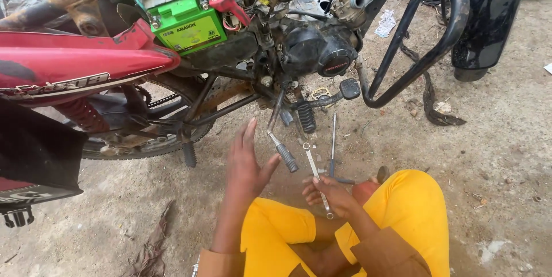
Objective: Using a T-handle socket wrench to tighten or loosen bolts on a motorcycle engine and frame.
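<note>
Battery (187,24) atop motorcycle frame, engine (316,50) right of it, spanner (315,168) on ground below

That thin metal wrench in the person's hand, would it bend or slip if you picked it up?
The wrench looks like solid metal, so probably stiff, not floppy. It is slim and shiny, so possibly slippery; the right hand grips it near one end. Being flat, it likely would not roll on the dirt ground.

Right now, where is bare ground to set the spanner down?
Bare dirt lies right of the yellow-clad knee, below the crash guard, and left of the left hand under the rear wheel. Crowded: footpeg, screwdriver, right hand holding the spanner.
</note>
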